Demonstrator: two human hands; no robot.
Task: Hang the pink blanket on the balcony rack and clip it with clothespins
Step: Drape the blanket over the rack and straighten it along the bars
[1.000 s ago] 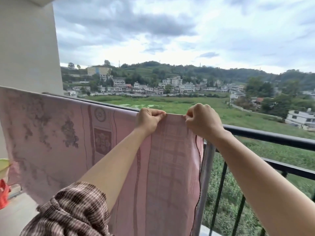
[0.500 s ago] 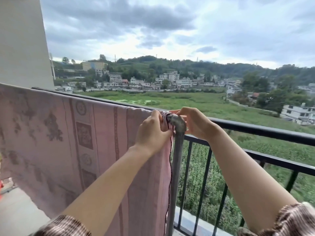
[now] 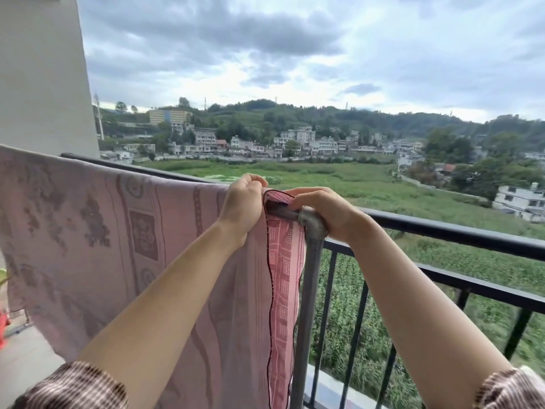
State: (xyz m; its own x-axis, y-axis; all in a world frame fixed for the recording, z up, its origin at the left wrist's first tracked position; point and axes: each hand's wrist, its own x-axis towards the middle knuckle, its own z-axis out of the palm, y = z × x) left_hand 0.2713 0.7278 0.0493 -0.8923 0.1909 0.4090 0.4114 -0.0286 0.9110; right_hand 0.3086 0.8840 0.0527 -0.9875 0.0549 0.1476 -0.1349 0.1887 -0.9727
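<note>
The pink blanket (image 3: 97, 231) with a faded floral and banded pattern hangs over the grey metal rack, spreading left across the view. Its dark-stitched right edge drops beside the rack's upright pipe (image 3: 309, 290). My left hand (image 3: 241, 208) pinches the blanket's top fold on the bar. My right hand (image 3: 327, 211) lies over the rack's corner elbow joint (image 3: 312, 221) and pinches the blanket's edge there. No clothespin is visible.
A black balcony railing (image 3: 442, 231) runs behind the rack, with vertical bars below it. A white wall pillar (image 3: 41, 75) stands at the left. Red and green objects (image 3: 3, 320) peek in at the left edge on the floor. Beyond lie fields and houses.
The blanket's right edge has been drawn left, exposing the rack's corner joint and upright pipe. Both hands moved closer together at that corner; my right hand now rests on the joint.
</note>
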